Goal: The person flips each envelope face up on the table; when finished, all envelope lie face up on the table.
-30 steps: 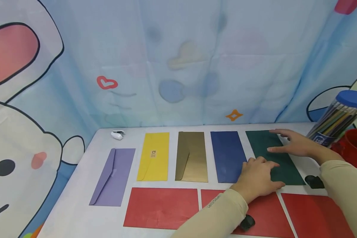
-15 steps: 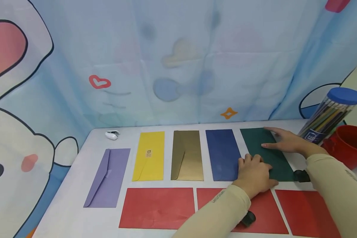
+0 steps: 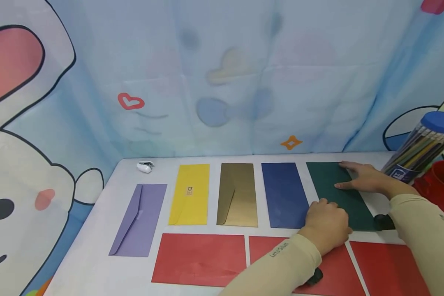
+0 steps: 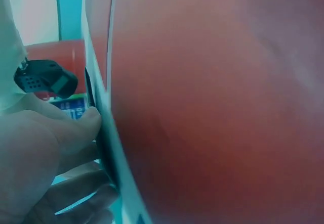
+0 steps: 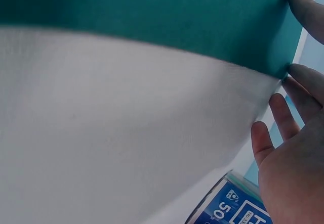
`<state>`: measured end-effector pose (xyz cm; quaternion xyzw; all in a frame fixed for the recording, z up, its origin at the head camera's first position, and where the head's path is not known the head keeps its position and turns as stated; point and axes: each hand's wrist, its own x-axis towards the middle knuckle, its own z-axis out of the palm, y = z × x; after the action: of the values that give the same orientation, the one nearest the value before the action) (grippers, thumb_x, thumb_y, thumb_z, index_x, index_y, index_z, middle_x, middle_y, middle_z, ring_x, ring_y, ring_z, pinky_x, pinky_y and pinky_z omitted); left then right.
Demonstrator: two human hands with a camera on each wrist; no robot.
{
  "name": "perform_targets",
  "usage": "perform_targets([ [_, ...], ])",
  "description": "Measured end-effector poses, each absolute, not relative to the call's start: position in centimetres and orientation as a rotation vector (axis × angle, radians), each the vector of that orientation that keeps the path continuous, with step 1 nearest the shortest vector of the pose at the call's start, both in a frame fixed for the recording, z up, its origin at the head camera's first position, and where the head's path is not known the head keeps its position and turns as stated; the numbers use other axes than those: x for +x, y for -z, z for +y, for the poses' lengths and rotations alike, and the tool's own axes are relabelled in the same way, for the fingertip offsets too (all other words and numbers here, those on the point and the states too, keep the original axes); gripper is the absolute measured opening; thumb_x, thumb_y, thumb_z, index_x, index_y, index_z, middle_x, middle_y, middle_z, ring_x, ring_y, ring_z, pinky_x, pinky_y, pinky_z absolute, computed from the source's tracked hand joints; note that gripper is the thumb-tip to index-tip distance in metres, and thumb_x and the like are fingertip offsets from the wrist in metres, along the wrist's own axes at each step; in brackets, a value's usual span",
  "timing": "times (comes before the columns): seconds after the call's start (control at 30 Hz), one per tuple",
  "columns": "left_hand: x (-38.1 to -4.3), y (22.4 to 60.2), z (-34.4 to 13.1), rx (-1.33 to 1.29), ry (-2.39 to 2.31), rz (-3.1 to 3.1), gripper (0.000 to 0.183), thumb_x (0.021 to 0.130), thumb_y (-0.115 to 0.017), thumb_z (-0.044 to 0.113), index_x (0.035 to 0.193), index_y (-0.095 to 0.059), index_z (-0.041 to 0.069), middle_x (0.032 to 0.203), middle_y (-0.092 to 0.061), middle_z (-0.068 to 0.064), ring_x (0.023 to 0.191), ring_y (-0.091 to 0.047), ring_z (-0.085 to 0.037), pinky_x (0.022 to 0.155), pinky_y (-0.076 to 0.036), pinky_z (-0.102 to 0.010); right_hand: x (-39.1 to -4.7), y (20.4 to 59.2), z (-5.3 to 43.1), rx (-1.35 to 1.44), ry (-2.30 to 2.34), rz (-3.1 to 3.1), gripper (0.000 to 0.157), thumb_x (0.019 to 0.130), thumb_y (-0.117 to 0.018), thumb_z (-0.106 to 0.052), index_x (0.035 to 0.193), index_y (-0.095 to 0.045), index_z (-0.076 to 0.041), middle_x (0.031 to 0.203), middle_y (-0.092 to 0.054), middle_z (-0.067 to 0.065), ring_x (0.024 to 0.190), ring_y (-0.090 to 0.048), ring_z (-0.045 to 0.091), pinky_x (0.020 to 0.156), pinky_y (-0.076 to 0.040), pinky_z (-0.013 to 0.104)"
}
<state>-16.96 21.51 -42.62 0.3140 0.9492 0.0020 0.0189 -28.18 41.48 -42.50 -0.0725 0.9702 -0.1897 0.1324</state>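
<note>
A dark green envelope [image 3: 355, 209] lies at the right end of the upper row on the white table. My right hand [image 3: 366, 177] is spread at its far right corner. In the right wrist view the thumb and index fingertips touch the green paper, while the other fingers are spread beside it. My left hand [image 3: 327, 224] rests over the green envelope's near left corner, its fingertips hidden in the head view. The left wrist view shows the thumb and fingers touching the envelope's edge area. A blue envelope [image 3: 285, 195] lies just left of this hand.
Left of the blue one lie gold [image 3: 238, 195], yellow [image 3: 189, 205] and purple [image 3: 144, 222] envelopes. Red envelopes [image 3: 200, 259] form the near row, partly under my forearms. A tube of pencils [image 3: 422, 144] and a red mug [image 3: 438, 187] stand right; a white stapler [image 3: 145, 166] sits far left.
The left thumb has drawn in towards the other fingers, and that hand has shifted slightly. The right hand stays at the green envelope's far corner. The head view swayed a little.
</note>
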Motion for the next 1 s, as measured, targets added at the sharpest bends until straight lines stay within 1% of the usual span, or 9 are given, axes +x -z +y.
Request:
perform_targets([
  [0.2, -16.5, 41.9, 21.6, 1.019, 0.037, 2.917, 0.009, 0.091, -0.072, 0.048, 0.097, -0.075, 0.042, 0.095, -0.067, 0.020, 0.093, -0.055, -0.003, 0.085, -0.047, -0.023, -27.7, 42.3, 41.8, -0.229, 0.567, 2.810, 0.102, 0.086, -0.076, -0.049, 0.147, -0.027, 0.017, 0.145, -0.022, 0.048, 0.131, -0.022, 0.066, 0.100, -0.025, 0.076],
  [0.3, -16.3, 41.6, 20.9, 1.040, 0.026, 2.924, 0.022, 0.091, -0.073, 0.042, 0.112, -0.068, 0.038, 0.095, -0.067, 0.018, 0.088, -0.059, -0.003, 0.078, -0.050, -0.023, -27.7, 42.3, 41.8, -0.233, 0.568, 2.792, 0.102, 0.086, -0.076, -0.049, 0.146, -0.028, 0.018, 0.146, -0.022, 0.047, 0.131, -0.022, 0.066, 0.101, -0.024, 0.076],
  [0.47, -16.4, 40.8, 19.0, 1.040, -0.125, 3.057, 0.078, 0.097, -0.066, 0.035, 0.159, -0.019, 0.028, 0.101, -0.065, 0.013, 0.053, -0.056, -0.003, 0.045, -0.044, -0.019, -27.4, 41.6, 42.2, -0.206, 0.653, 2.780, 0.093, 0.093, -0.067, -0.052, 0.149, -0.030, 0.012, 0.147, -0.022, 0.046, 0.132, -0.024, 0.065, 0.098, -0.027, 0.077],
  [0.53, -16.7, 40.3, 18.2, 0.992, -0.322, 3.061, 0.095, 0.098, -0.066, 0.027, 0.162, 0.004, 0.030, 0.100, -0.062, 0.011, 0.044, -0.048, -0.004, 0.039, -0.038, -0.019, -27.3, 41.2, 42.3, -0.189, 0.805, 2.752, 0.089, 0.098, -0.056, -0.055, 0.154, -0.025, 0.007, 0.152, -0.016, 0.044, 0.135, -0.019, 0.065, 0.098, -0.023, 0.079],
  [0.6, -17.1, 39.8, 17.3, 0.905, -0.654, 2.999, 0.098, 0.099, -0.062, 0.016, 0.160, 0.012, 0.037, 0.099, -0.060, 0.009, 0.041, -0.044, -0.007, 0.037, -0.036, -0.020, -27.2, 40.8, 42.3, -0.208, 1.083, 2.688, 0.079, 0.105, -0.043, -0.053, 0.157, -0.021, 0.002, 0.158, -0.009, 0.038, 0.141, -0.009, 0.060, 0.103, -0.015, 0.078],
  [0.7, -17.7, 39.4, 16.0, 0.770, -1.258, 2.805, 0.095, 0.096, -0.056, 0.003, 0.159, 0.004, 0.042, 0.091, -0.054, 0.006, 0.044, -0.043, -0.007, 0.040, -0.037, -0.021, -27.2, 40.1, 42.3, -0.319, 1.504, 2.516, 0.062, 0.110, -0.028, -0.044, 0.160, -0.020, -0.007, 0.162, -0.001, 0.027, 0.148, 0.006, 0.049, 0.110, 0.004, 0.070],
  [0.8, -18.0, 39.4, 14.9, 0.673, -1.795, 2.519, 0.091, 0.093, -0.051, -0.003, 0.158, -0.008, 0.043, 0.091, -0.052, 0.005, 0.044, -0.040, -0.007, 0.042, -0.037, -0.023, -27.3, 39.5, 42.0, -0.382, 1.642, 2.492, 0.051, 0.111, -0.035, -0.033, 0.159, -0.024, -0.019, 0.161, -0.003, 0.024, 0.150, 0.004, 0.044, 0.113, 0.003, 0.067],
  [0.9, -18.1, 39.4, 14.3, 0.608, -2.034, 2.326, 0.090, 0.089, -0.055, -0.003, 0.156, -0.017, 0.044, 0.090, -0.053, 0.009, 0.044, -0.043, -0.004, 0.045, -0.040, -0.022, -27.5, 39.0, 41.5, -0.278, 1.512, 2.632, 0.065, 0.106, -0.051, -0.037, 0.162, -0.019, -0.026, 0.164, -0.003, 0.025, 0.148, -0.007, 0.050, 0.107, -0.013, 0.074],
  [1.0, -18.1, 39.5, 13.9, 0.571, -2.049, 2.314, 0.077, 0.089, -0.061, 0.001, 0.149, -0.031, 0.039, 0.090, -0.056, 0.011, 0.050, -0.053, 0.001, 0.049, -0.046, -0.020, -27.6, 38.8, 41.0, -0.148, 1.362, 2.760, 0.085, 0.098, -0.064, -0.044, 0.163, -0.014, -0.020, 0.163, -0.004, 0.030, 0.144, -0.012, 0.056, 0.100, -0.022, 0.078],
])
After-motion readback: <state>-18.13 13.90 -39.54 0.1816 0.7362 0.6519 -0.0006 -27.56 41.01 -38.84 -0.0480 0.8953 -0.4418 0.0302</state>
